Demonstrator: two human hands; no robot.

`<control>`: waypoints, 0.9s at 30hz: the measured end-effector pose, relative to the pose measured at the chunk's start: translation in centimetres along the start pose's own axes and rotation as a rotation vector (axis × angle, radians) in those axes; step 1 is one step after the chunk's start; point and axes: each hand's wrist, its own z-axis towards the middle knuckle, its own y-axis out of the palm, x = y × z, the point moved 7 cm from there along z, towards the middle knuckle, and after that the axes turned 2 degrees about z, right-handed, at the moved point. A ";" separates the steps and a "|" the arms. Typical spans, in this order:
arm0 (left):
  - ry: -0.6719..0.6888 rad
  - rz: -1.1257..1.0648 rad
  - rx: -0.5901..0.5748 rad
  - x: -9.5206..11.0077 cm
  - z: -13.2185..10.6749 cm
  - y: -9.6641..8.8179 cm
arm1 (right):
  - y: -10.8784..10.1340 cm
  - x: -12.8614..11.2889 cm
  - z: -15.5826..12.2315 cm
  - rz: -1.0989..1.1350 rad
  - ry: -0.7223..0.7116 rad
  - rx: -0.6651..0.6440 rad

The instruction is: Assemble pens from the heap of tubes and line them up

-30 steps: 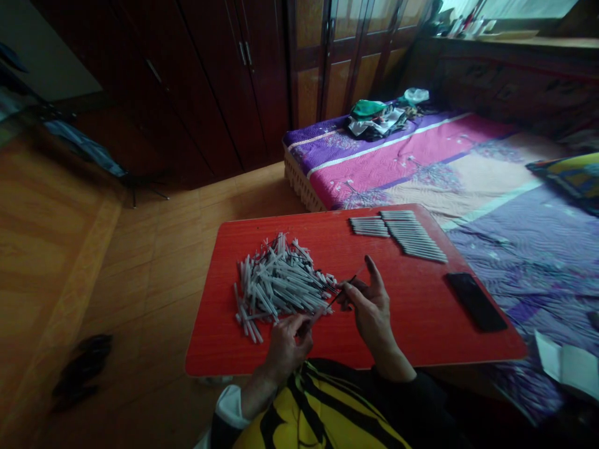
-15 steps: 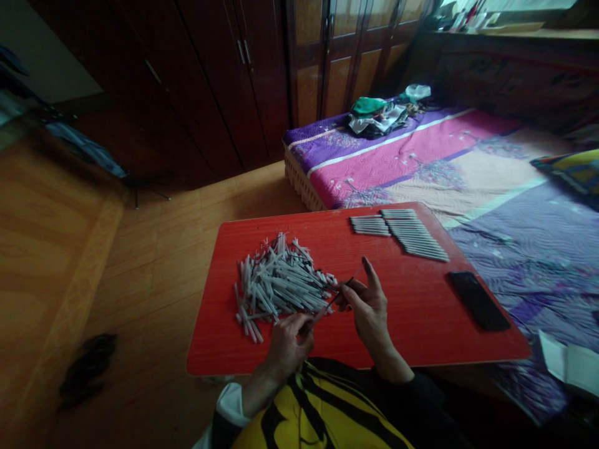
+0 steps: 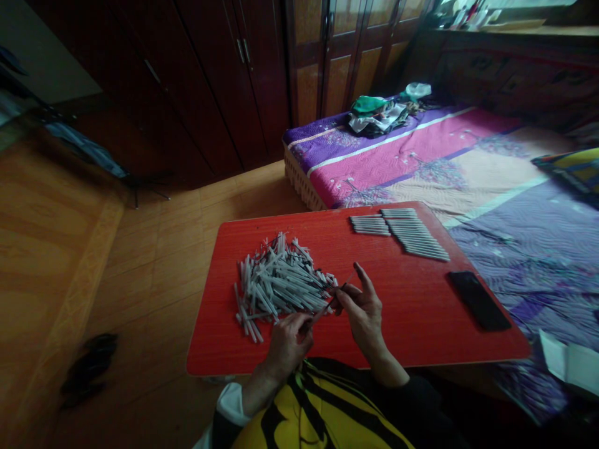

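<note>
- Two hands met over the near middle of the red table point(image 3: 421, 324), and a thin dark rod point(image 3: 322, 311) ran between them, slanting from near left to far right.
- The left hand point(image 3: 287, 340) had its fingers curled together, clamped on the rod's near end.
- The right hand point(image 3: 362, 312) pinched the rod further along with thumb and fingertips, while its forefinger stuck out straight, apart from the rest.
- The rod looked very light and slender, probably a little springy. It seemed likely to bend or slip under a hard squeeze, so a fingertip pinch close to each end suited it best.
- Just left of the hands lay a loose pile of white tubes point(image 3: 281, 284). These too looked light and prone to roll or scatter.
- At the far right a neat row of tubes point(image 3: 412, 234) lay side by side, with a dark phone point(image 3: 478, 300) nearer on the right.
- Compared with a second earlier, the right hand had drawn slightly left and nearer, narrowing the gap to the left hand. The rod stayed held by both hands, and the pile, row and phone lay as before.
</note>
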 end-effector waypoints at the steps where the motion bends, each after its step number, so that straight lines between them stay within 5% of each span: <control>1: -0.007 -0.007 -0.003 0.0 0.0 0.1 | 0.0 0.3 -0.1 -0.016 -0.003 -0.001; 5: -0.054 -0.032 0.000 -0.4 0.2 0.1 | -0.2 1.1 -0.5 -0.243 -0.102 0.007; 14: -0.094 -0.043 0.031 -1.5 0.2 -0.3 | 1.2 1.3 -3.0 -0.713 -0.465 -0.194; 18: -0.138 -0.060 0.079 -1.8 0.0 -0.7 | -3.2 4.3 -0.9 -0.802 -0.295 -0.074; 23: -0.145 -0.101 0.094 -1.9 -0.1 -0.8 | -11.3 10.6 2.1 -1.257 0.120 0.078; 27: -0.128 -0.128 0.097 -1.9 -0.1 -0.4 | -13.7 12.9 2.3 -1.322 0.196 0.100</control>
